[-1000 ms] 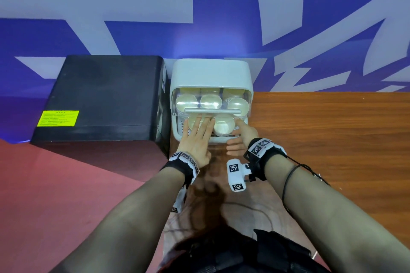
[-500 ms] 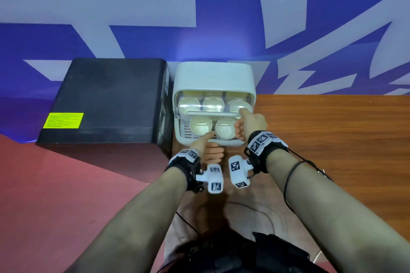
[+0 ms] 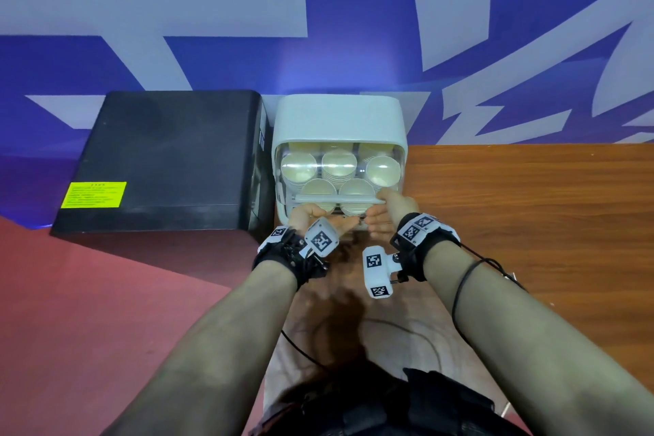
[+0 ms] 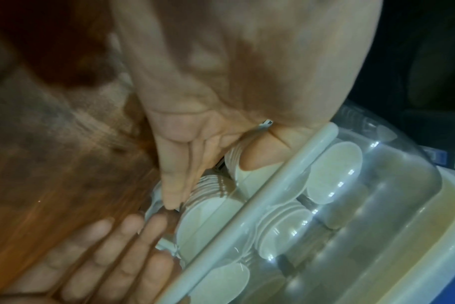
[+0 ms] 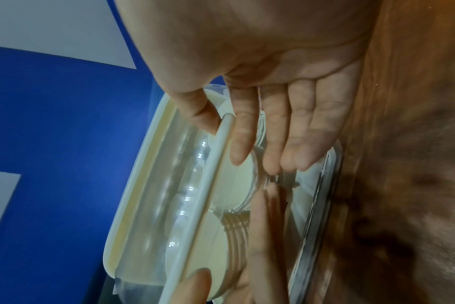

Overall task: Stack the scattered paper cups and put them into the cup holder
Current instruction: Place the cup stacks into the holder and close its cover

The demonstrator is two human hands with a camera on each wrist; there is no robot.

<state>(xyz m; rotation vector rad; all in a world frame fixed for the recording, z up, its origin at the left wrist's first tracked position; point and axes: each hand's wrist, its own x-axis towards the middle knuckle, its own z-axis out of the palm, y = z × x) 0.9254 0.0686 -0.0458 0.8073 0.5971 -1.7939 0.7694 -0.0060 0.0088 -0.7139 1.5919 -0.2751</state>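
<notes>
The white cup holder point(image 3: 338, 117) stands at the table's back edge. Several stacks of paper cups point(image 3: 383, 171) lie inside it, mouths toward me. Its clear door hangs partly lowered, with a white handle bar point(image 3: 339, 199) across the front. My right hand point(image 3: 380, 209) pinches the bar's right end point(image 5: 208, 181) between thumb point(image 5: 195, 107) and index finger point(image 5: 240, 133). My left hand point(image 3: 329, 219) lies palm up under the bar's left part. Its fingers point(image 4: 174, 185) are straight, and its thumb point(image 4: 262, 152) touches the bar point(image 4: 260, 197).
A black box point(image 3: 170, 159) with a yellow label stands right against the holder's left side. The wooden table point(image 3: 531, 205) stretches to the right. A blue and white wall rises behind. Red floor lies to the left, and a thin black cable point(image 3: 304, 352) runs near my body.
The clear door and its bar have come down over the cups. My left hand left the lower cups and turned palm up under the bar. My right hand followed the bar down.
</notes>
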